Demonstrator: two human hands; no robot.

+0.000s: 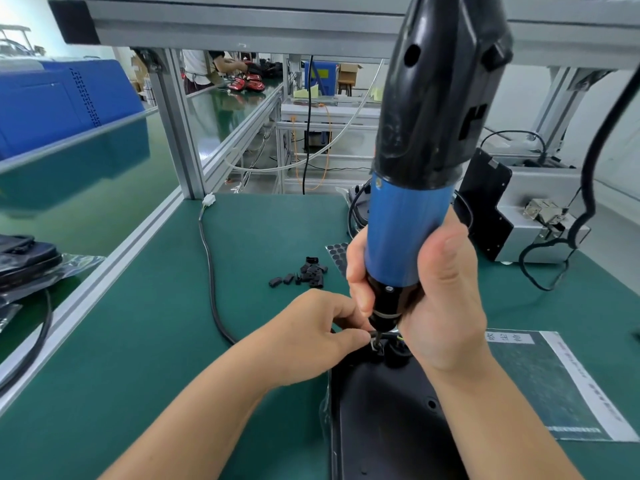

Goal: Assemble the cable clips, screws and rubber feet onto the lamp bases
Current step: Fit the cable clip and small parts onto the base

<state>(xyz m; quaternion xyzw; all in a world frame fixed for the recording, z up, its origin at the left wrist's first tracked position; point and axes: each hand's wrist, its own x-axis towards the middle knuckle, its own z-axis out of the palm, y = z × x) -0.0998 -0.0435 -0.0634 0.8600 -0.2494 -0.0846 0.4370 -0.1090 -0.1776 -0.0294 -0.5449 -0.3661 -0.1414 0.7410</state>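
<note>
Right hand (433, 289) wrapped round electric screwdriver (412, 216), upright so bit met screw squarely. Left hand (311, 337) pinched cable clip (375, 346) against lamp base (384, 410), prob to stop spin.

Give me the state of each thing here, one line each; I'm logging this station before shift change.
electric screwdriver: upright, bit down on the lamp base's far end.
right hand: grips the screwdriver's lower barrel.
left hand: fingertips pinched at the bit tip; what they hold is hidden.
lamp base: lying flat on the mat.
cable clips: loose pile on the mat.
rubber feet sheet: flat, partly hidden behind the right hand.
</note>
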